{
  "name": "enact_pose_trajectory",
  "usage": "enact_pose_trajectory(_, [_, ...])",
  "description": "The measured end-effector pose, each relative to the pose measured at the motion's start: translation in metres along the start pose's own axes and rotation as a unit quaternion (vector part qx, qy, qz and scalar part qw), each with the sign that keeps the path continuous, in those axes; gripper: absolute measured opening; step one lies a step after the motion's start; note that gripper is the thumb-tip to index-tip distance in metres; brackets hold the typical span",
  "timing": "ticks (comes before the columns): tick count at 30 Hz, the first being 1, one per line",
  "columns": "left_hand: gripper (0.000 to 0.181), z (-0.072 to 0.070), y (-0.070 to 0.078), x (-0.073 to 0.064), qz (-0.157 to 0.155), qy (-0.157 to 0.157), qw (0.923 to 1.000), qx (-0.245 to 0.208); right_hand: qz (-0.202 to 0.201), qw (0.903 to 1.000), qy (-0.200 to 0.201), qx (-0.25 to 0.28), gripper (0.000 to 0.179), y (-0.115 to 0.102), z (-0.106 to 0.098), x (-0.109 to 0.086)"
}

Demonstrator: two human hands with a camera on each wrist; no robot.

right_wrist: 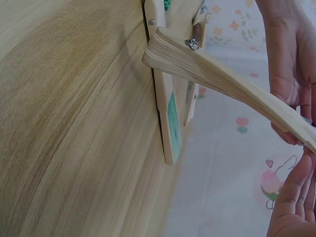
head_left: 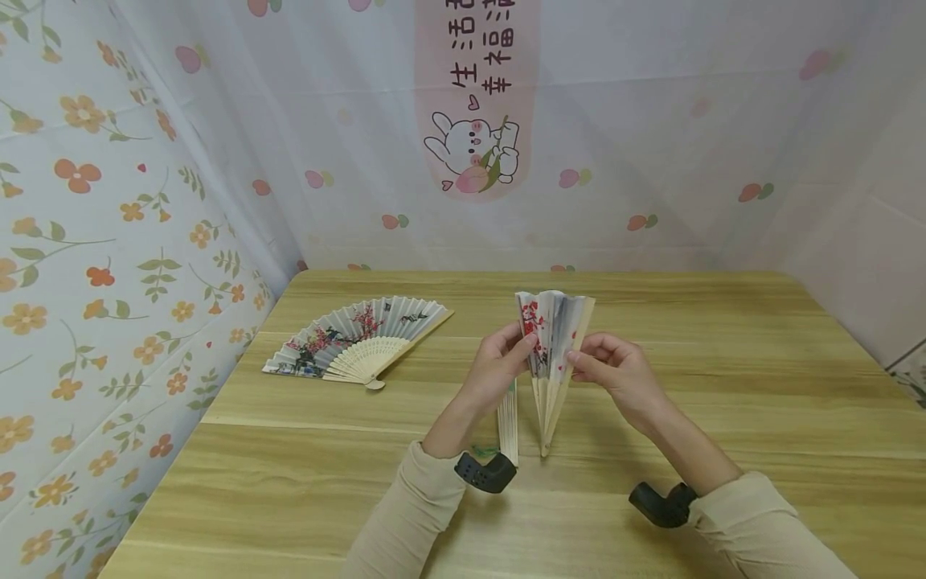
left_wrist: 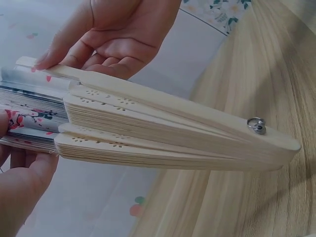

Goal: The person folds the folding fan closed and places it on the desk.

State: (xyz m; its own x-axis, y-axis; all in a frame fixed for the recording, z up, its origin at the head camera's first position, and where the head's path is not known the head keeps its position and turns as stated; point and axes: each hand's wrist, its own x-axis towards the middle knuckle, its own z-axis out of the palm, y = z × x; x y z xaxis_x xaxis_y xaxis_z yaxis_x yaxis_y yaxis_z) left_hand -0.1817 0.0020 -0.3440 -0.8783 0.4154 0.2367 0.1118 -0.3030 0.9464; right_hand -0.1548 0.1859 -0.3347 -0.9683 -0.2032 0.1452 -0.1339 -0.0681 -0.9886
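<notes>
We see the left hand (head_left: 495, 366) pinching one side of a partly spread folding fan (head_left: 553, 330) between thumb and fingers, while the right hand (head_left: 622, 374) pinches the guard stick on the other side. This fan, painted with red blossoms, is held above the wooden table (head_left: 289, 482), a metal ring (left_wrist: 256, 126) at its pivot. Near it lies a closed green fan (head_left: 509, 426); well to the left rests an open blossom fan (head_left: 376, 358). On the curtain (head_left: 304, 225), above a cartoon rabbit (head_left: 466, 145), we read 生活 and 幸福; further characters are cut off.
</notes>
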Motion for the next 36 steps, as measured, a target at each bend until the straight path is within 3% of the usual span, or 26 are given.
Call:
enact_pose_trajectory(11, [0.032, 0.0036, -0.0001, -0.0001, 0.006, 0.022, 0.9997, 0.009, -0.002, 1.0, -0.009, 0.003, 0.007, 0.0013, 0.0038, 0.0004])
enact_pose_trajectory(24, [0.031, 0.0065, -0.0025, 0.0007, 0.008, 0.077, 0.997, -0.002, 0.007, 0.9998, -0.019, -0.004, 0.012, 0.0026, 0.0046, -0.0011])
enact_pose_trajectory(36, [0.032, 0.0052, -0.0036, -0.0002, 0.022, 0.058, 0.9975, 0.033, 0.01, 0.9999, -0.011, 0.0, 0.01, 0.0042, 0.0036, -0.0013])
